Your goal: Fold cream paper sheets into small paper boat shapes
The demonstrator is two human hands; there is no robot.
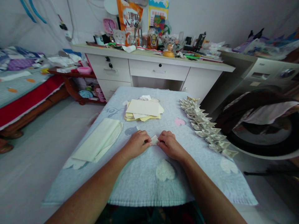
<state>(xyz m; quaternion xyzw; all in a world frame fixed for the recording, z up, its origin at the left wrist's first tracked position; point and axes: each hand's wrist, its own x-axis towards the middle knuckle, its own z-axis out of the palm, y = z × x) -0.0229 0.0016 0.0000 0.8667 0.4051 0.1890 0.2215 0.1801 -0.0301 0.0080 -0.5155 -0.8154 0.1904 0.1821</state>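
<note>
A small folded piece of pale paper (154, 140) is held just above the cloth, between my two hands. My left hand (138, 143) pinches its left side with thumb and fingers. On the right side, my right hand (170, 143) grips it the same way. Parts of the paper are hidden behind my fingers. Beyond my hands lies a stack of cream and yellow paper sheets (143, 108). Rows of folded paper boats (205, 126) stand along the right side of the table.
A blue patterned cloth (144, 180) covers the table. A folded pale green cloth or sheet (99, 140) lies at the left. Behind stands a white desk (158, 67) crowded with jars and packets. A washing machine (268, 81) is at the right, a bed (30, 87) at the left.
</note>
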